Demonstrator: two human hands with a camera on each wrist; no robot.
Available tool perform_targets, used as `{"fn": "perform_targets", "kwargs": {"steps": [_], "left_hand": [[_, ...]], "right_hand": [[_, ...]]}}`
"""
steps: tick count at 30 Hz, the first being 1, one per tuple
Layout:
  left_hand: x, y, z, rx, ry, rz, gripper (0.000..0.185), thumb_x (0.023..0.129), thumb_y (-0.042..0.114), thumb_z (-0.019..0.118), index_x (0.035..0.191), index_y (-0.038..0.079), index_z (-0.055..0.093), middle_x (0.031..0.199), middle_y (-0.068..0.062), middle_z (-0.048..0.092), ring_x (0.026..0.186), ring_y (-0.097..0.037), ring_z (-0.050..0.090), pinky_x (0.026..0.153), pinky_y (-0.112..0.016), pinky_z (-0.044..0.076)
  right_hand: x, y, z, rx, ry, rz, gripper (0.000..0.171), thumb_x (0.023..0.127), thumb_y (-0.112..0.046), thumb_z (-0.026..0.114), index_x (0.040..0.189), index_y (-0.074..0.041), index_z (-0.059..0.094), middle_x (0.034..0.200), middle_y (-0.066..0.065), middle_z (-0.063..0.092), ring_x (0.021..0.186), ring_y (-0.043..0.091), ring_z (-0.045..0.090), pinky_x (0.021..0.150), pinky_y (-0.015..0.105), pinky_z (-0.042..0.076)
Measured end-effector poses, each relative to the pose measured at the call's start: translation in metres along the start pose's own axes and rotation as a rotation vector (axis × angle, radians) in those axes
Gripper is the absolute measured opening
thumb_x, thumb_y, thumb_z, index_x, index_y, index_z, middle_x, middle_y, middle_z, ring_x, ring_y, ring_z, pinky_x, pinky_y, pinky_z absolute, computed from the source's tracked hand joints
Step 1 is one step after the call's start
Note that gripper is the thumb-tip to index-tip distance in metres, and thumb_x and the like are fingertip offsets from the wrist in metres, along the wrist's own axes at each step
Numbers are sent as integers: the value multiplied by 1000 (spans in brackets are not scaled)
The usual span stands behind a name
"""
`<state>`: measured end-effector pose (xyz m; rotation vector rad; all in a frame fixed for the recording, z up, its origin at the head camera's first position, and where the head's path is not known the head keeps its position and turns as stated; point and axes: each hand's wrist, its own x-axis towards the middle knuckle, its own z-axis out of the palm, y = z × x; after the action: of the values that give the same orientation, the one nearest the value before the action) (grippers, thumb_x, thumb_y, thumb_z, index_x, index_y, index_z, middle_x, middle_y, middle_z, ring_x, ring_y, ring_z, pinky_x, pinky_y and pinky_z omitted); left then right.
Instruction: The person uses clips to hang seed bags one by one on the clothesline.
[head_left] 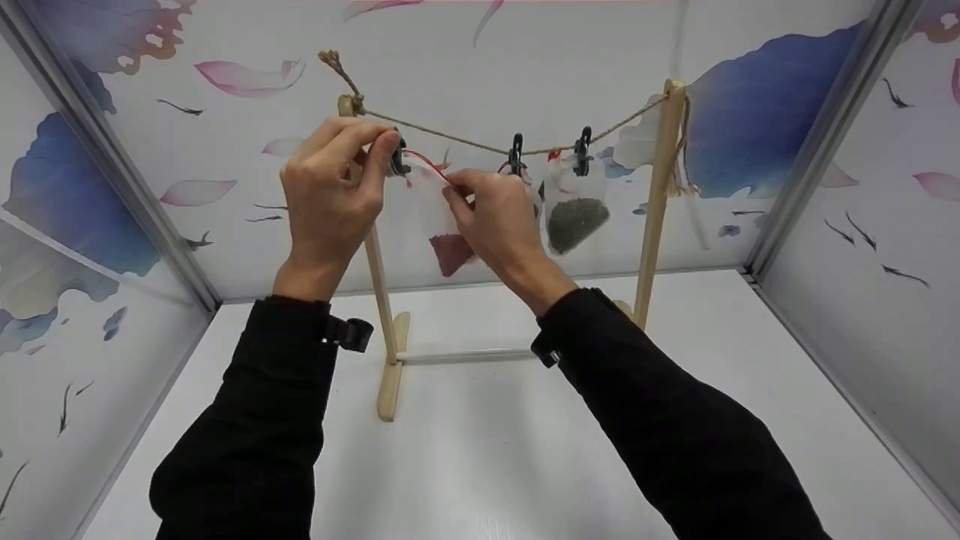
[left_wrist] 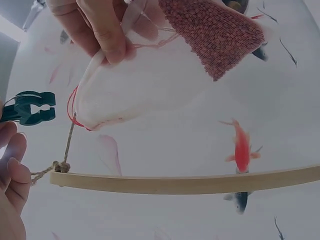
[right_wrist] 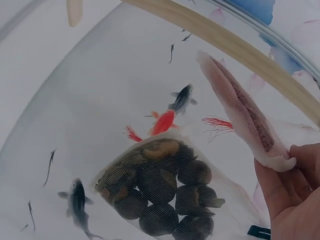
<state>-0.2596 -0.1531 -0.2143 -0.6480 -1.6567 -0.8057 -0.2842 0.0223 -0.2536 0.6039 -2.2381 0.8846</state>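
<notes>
A small wooden drying stand (head_left: pixel 390 330) carries a twine line (head_left: pixel 465 140). My left hand (head_left: pixel 386 150) pinches a dark green clip (head_left: pixel 398 159) (left_wrist: pixel 29 107) at the line's left end, beside the left post. My right hand (head_left: pixel 454 187) pinches the top edge of a white mesh bag with red filling (head_left: pixel 450 251) (left_wrist: pixel 215 35) just right of that clip. The bag's red-trimmed mouth (left_wrist: pixel 75 107) sits close to the clip's jaws; whether they bite it, I cannot tell. In the right wrist view the same bag (right_wrist: pixel 240 107) shows edge-on above my right hand (right_wrist: pixel 295 195).
Two more dark clips (head_left: pixel 516 154) (head_left: pixel 583 150) hang on the line. One holds a mesh bag of grey-green filling (head_left: pixel 574 221). A mesh bag of dark round pieces (right_wrist: pixel 165 192) hangs behind my right hand. Printed walls enclose the white tabletop (head_left: pixel 480 450) on three sides.
</notes>
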Motion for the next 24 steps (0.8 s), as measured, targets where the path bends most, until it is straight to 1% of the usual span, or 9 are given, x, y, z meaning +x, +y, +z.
{"fn": "perform_targets", "kwargs": {"steps": [3,6,10,13,17,19,24], "left_hand": [[9,-2,3,40,-16,0,17,96,23,73,94,7,80,91,-4,72,75,-19,62,70,-24,43],[15,-6,5,82,-52,-4,20,98,25,70,95,7,79,93,-4,72,78,-20,64,73,-28,47],[23,-14,7,180,-142,27,28,102,30,64,98,6,78,94,-5,72,82,-21,66,75,-35,51],[29,-19,8,226,-201,42,33,104,34,59,101,5,76,94,-7,72,79,-21,66,71,-36,51],[36,-22,11,217,-222,18,33,104,34,60,102,5,76,94,-8,71,71,-21,63,66,-37,48],[38,-23,12,212,-234,14,32,103,32,61,101,4,76,94,-9,72,71,-22,62,66,-39,48],[37,-24,15,201,-266,-8,28,102,29,64,100,4,77,96,-9,73,71,-23,62,67,-41,47]], "right_hand": [[7,-4,-2,-44,-29,48,20,99,-16,68,114,-7,78,101,7,77,88,15,71,78,31,56],[14,-7,-2,-84,-59,75,20,100,-17,67,114,-9,78,100,6,77,84,14,70,77,29,56],[18,-8,-1,-119,-86,61,19,101,-17,66,112,-9,79,99,5,77,80,15,70,76,29,57],[19,-7,-1,-127,-98,48,19,101,-15,66,112,-8,79,101,6,77,82,16,70,78,30,57],[22,-5,-5,-132,-97,33,19,101,-14,65,113,-7,78,102,7,76,83,18,70,79,30,57],[24,-5,-7,-137,-91,32,19,101,-14,65,113,-7,78,102,7,76,84,18,70,79,29,57],[28,-7,-10,-143,-91,32,20,101,-15,65,116,-8,77,104,7,76,89,19,73,78,28,57]]}}
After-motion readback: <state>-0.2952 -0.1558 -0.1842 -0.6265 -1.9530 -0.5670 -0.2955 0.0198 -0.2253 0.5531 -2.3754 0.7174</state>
